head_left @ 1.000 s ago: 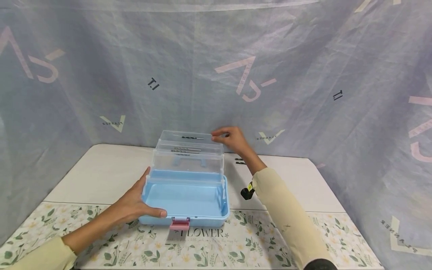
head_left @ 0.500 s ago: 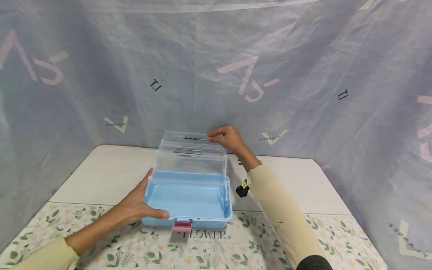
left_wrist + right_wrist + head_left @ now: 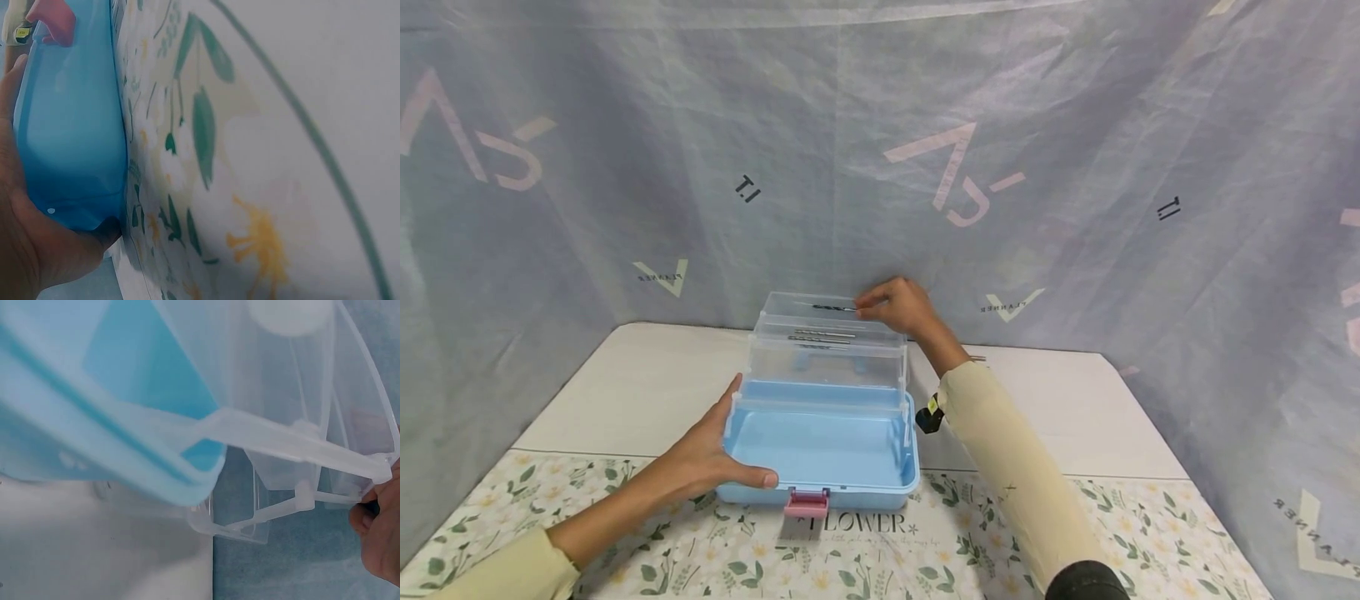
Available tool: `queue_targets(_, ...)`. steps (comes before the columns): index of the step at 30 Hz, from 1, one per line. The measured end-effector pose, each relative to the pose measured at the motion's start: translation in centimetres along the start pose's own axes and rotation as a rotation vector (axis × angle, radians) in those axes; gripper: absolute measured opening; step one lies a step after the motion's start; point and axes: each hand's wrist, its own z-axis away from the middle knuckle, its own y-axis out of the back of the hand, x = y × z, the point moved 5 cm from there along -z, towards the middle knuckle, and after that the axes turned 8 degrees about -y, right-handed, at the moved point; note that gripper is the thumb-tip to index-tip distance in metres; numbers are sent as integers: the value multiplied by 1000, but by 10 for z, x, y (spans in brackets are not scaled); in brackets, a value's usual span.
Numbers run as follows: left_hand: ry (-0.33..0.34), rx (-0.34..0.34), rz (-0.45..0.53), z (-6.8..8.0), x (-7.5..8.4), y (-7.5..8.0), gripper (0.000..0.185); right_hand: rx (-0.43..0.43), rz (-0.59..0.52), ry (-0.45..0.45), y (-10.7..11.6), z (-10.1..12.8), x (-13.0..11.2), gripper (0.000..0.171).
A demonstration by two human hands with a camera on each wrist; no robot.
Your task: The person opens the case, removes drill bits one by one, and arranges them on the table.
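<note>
Backdrop: grey printed sheeting hangs behind and beside the white bench point(image 3: 1060, 417), with a floral mat point(image 3: 925, 542) along its near edge.
Box: blue toolbox point(image 3: 820, 450) sits mid-bench, clear trays point(image 3: 827, 346) folded open at the far side.
Left hand point(image 3: 707, 458): fingers straight, thumb over the near rim, bracing the box's left wall.
Right hand point(image 3: 898, 307): has crept left across the top tray and now pinches the drill bit point(image 3: 833, 307) lying there.
Meaning: the reach seems finished; the bit looks gripped.
</note>
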Motion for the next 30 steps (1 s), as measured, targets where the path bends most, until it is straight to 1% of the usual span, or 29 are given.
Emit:
queue_targets(3,0,1,1,0,0,0,170,7,22,4,-1,0,-1,17)
queue_targets(12,-6,7,7,-1,1,0,171,14,28,16,-2,2,-4,17)
queue_targets(20,-9,7,7,0,1,0,170,-33,89,44,-1,6,-7,17)
queue_targets(27,-13,9,10,0,1,0,170,-97,112,40,0,9,-8,25)
queue_targets(30,-12,6,13,0,1,0,169,-110,118,49,0,10,-8,26)
